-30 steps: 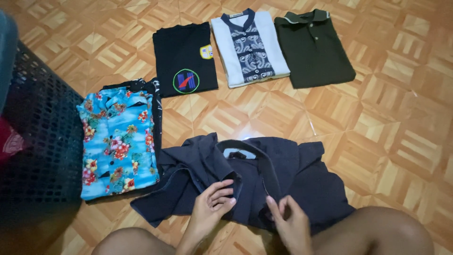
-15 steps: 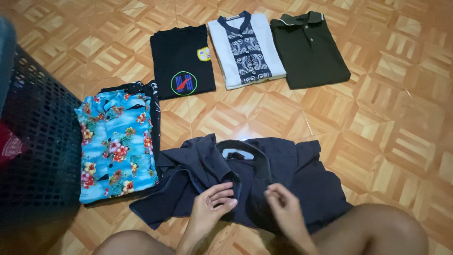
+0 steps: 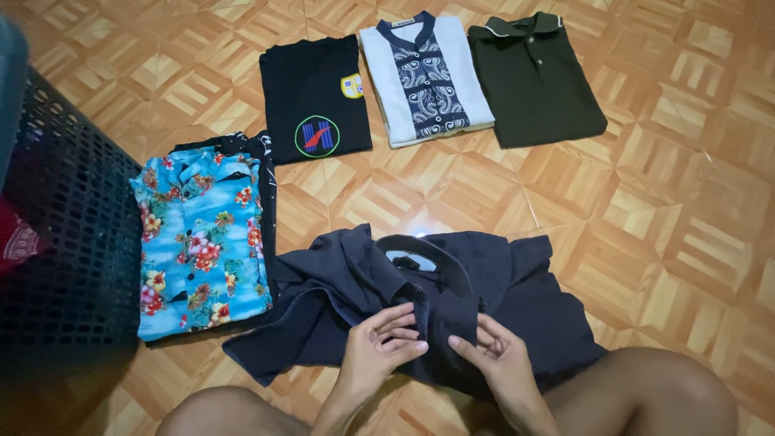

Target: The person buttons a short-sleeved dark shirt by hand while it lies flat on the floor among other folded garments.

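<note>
the wooden parquet floor [image 3: 662, 202] fills the view, and against its left edge stands a dark perforated laundry basket [image 3: 64, 242] with a bit of red cloth [image 3: 18, 242] showing at its side. the biggest garment is the dark navy shirt [image 3: 533, 299], spread rumpled on the floor just in front of the person's bare knees, collar turned up toward the top of the view and its front placket bunched in the middle. to its left, nearly touching its sleeve, lies a folded blue floral shirt [image 3: 198, 242] stacked on a darker folded piece. along the far side of the floor three folded tops lie in a row: a black shirt with a round emblem [image 3: 311, 89], a white shirt with a patterned blue front panel [image 3: 424, 73] overlapping its edge, and a dark green polo [image 3: 533, 77] just beside that. the left hand [image 3: 375, 355] rests on the navy shirt with its fingers [image 3: 404, 331] curled narrowly, pinching the placket edge. the right hand [image 3: 500, 363] sits on the other side of the placket, fingers [image 3: 472, 347] bent and pressed to the cloth. compared with half a second ago, the two hands have drawn closer together at the placket, the right hand having slid up and inward, while the shirt and the folded clothes lie as they did.
</note>
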